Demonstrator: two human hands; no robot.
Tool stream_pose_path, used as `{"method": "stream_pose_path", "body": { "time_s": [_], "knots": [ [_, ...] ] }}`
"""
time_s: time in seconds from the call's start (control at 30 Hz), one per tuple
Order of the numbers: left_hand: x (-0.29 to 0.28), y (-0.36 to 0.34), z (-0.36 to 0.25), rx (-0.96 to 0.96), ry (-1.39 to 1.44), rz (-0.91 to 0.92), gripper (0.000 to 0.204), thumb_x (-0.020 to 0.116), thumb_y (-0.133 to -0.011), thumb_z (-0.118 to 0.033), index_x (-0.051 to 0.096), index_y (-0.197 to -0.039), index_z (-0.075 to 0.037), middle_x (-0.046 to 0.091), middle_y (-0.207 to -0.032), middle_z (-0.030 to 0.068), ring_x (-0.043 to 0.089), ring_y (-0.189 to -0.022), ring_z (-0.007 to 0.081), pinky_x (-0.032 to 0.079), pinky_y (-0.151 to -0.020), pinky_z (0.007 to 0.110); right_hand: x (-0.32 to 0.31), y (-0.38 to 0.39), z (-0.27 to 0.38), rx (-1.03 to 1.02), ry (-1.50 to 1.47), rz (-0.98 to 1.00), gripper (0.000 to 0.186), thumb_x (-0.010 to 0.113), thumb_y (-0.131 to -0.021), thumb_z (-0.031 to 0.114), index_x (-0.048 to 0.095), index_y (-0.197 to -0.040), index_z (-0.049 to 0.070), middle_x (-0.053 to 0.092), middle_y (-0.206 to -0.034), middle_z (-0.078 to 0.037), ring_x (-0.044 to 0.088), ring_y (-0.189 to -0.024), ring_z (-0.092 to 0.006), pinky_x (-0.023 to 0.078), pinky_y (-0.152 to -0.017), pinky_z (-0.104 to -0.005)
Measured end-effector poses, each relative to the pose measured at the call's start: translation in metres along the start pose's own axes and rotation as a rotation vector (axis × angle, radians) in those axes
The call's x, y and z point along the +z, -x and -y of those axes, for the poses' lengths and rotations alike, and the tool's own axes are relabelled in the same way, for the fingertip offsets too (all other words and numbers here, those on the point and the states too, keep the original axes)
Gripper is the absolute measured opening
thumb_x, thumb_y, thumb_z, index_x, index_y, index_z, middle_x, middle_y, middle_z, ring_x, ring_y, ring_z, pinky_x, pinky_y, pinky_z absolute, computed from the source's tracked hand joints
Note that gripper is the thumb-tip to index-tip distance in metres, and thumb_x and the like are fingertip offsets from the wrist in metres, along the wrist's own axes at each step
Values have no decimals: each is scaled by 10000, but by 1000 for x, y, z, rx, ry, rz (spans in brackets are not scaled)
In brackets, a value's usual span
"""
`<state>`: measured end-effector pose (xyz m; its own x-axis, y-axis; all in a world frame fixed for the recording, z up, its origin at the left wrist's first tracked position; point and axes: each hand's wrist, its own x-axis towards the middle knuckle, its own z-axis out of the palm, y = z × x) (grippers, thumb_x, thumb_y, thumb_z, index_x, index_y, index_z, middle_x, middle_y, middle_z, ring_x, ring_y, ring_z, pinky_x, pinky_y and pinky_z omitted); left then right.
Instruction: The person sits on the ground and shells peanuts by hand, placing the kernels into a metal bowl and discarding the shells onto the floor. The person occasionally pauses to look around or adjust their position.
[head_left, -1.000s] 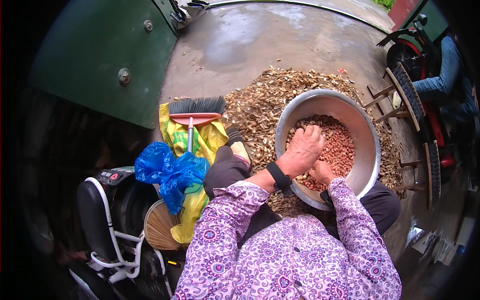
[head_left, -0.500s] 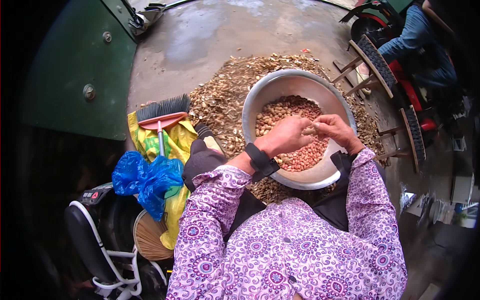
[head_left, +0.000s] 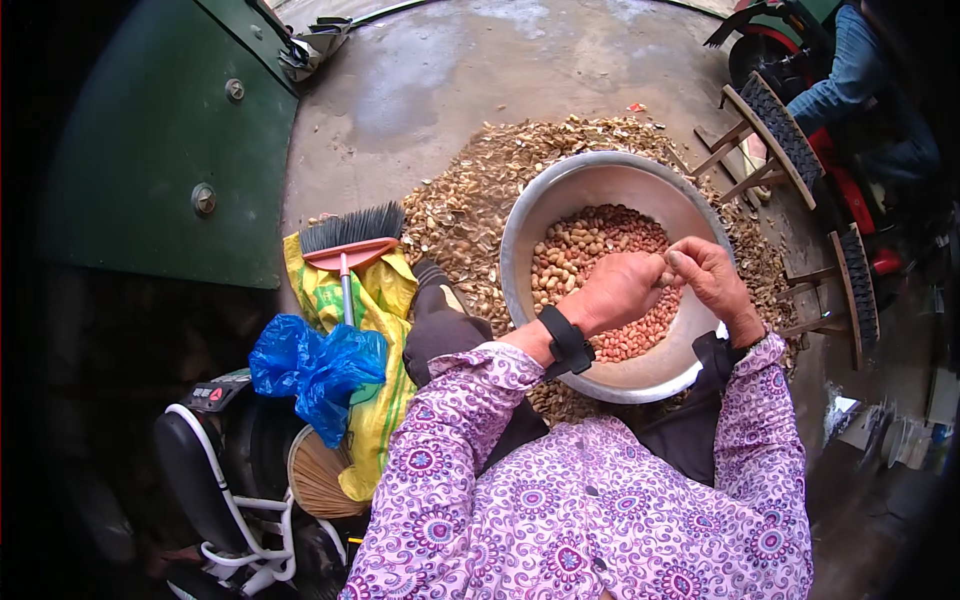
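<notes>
A wide metal basin (head_left: 700,340) stands between my knees. Unshelled tan peanuts (head_left: 562,258) lie on its left side, and shelled reddish kernels (head_left: 635,338) spread over the rest of its bottom. Above these my left hand (head_left: 622,288) and my right hand (head_left: 712,282) meet with fingertips pinched together. A small tan peanut seems to sit between them, mostly covered by the fingers. Both hands are closed, and dark bands circle both wrists.
Broken peanut shells (head_left: 455,210) surround the basin on the floor. To the left lie a broom (head_left: 350,245), a yellow sack (head_left: 385,430) and a blue plastic bag (head_left: 318,370), beside a green metal door (head_left: 150,150). Small wooden stools (head_left: 770,140) and a seated person (head_left: 845,75) are at right.
The whole view has shifted, so the scene sits slightly farther right and lower. My hands stay together over the basin, the fingertips still pinched.
</notes>
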<state>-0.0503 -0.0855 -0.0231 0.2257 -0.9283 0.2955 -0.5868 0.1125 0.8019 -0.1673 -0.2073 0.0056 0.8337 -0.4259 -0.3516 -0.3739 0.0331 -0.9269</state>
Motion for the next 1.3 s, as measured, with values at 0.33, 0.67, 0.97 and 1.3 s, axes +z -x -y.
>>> {"method": "stream_pose_path", "body": {
  "time_s": [0.33,0.67,0.97,1.3],
  "knots": [
    [127,56,59,121,-256,343,180,479,-753,-43,580,-902,-49,581,-896,98,544,-897,183,416,-742,307,39,5,14,-397,316,112,144,575,-786,82,557,-900,-5,559,-781,-16,522,-722,-79,435,-636,-215],
    [56,37,-7,-122,-485,825,149,494,-756,-130,602,-740,-30,583,-685,139,587,-678,283,456,-597,359,18,21,7,-474,228,35,154,574,-791,150,579,-850,8,584,-712,-60,548,-666,-110,442,-596,-253],
    [-16,14,-5,-441,126,417,198,590,-766,-198,578,-829,-10,591,-684,55,556,-631,144,452,-600,274,-12,16,0,-335,121,-53,183,528,-835,183,551,-889,9,529,-713,9,489,-632,-54,419,-564,-205],
    [-40,-1,-11,-492,879,246,99,599,-744,-74,534,-790,-14,532,-691,-3,521,-608,61,445,-538,192,12,-6,12,-173,-186,57,161,572,-818,190,576,-826,29,576,-697,-5,536,-645,-59,426,-573,-181]
  ]
}}
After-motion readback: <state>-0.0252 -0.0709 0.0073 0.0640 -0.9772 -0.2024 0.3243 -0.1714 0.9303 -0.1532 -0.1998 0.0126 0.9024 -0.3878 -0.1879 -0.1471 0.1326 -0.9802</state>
